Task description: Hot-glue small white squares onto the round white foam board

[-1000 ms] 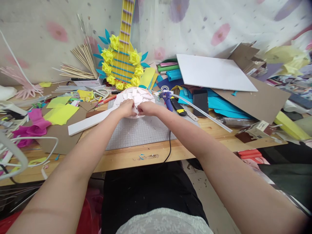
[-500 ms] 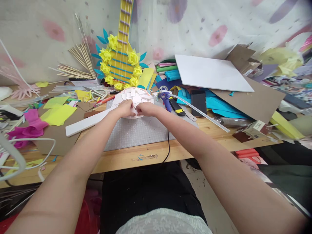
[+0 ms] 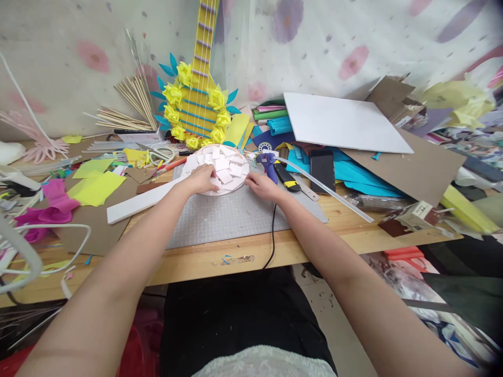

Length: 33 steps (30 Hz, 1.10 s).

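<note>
A round white tray-like disc, with a pale rim, lies on the grey cutting mat. Loose white square pieces of board or foam are heaped on it. My left hand rests over the left part of the heap, thumb and forefinger apart, nothing visible between them. At the disc's right edge is my right hand, its fingers curled together; what they pinch, if anything, is hidden. Just behind my right hand stands a blue glue gun with a long clear glue stick.
A long white strip lies left of the mat. Right of the glue gun are a yellow-black cutter and a phone. Behind stands a yellow flower-trimmed guitar model. A white board tops stacked sheets; scissors lie left.
My right hand has moved right, from the middle of the white pieces to the disc's edge. My left hand stays at the heap, its thumb and forefinger now more apart.
</note>
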### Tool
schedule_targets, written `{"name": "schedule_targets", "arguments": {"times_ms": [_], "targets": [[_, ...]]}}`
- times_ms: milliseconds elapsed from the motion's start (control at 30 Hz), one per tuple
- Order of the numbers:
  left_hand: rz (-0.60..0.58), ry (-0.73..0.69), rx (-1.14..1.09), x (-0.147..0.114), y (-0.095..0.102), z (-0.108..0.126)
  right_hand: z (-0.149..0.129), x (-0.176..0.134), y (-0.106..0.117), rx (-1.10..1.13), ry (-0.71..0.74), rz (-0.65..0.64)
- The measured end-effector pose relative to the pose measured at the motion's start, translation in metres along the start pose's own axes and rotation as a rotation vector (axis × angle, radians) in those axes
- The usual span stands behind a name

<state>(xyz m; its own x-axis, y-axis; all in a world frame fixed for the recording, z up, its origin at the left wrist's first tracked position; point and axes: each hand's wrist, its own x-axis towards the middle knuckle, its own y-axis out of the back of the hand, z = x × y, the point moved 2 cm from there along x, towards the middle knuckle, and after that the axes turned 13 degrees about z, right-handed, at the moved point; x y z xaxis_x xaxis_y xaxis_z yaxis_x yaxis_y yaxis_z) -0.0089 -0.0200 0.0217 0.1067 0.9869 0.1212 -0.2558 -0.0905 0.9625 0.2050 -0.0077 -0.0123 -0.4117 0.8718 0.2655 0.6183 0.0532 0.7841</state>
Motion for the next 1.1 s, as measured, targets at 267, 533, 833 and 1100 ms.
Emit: {"name": "schedule_targets", "arguments": {"times_ms": [267, 533, 833, 1100], "targets": [[0.256, 0.109, -0.346, 0.001, 0.015, -0.002, 0.03, -0.03, 0.045, -0.045, -0.171, 0.067], [0.927, 0.344, -0.491, -0.018, 0.0, -0.031, 0.06, -0.03, 0.06, 0.047, -0.378, 0.24], [1.053, 0.364, -0.349, -0.045, -0.012, -0.047, 0.064, -0.024, 0.055, 0.177, -0.366, 0.47], [0.743, 0.11, -0.284, -0.045, -0.017, -0.014, 0.049, 0.0, 0.024, 0.044, -0.391, 0.341]]}}
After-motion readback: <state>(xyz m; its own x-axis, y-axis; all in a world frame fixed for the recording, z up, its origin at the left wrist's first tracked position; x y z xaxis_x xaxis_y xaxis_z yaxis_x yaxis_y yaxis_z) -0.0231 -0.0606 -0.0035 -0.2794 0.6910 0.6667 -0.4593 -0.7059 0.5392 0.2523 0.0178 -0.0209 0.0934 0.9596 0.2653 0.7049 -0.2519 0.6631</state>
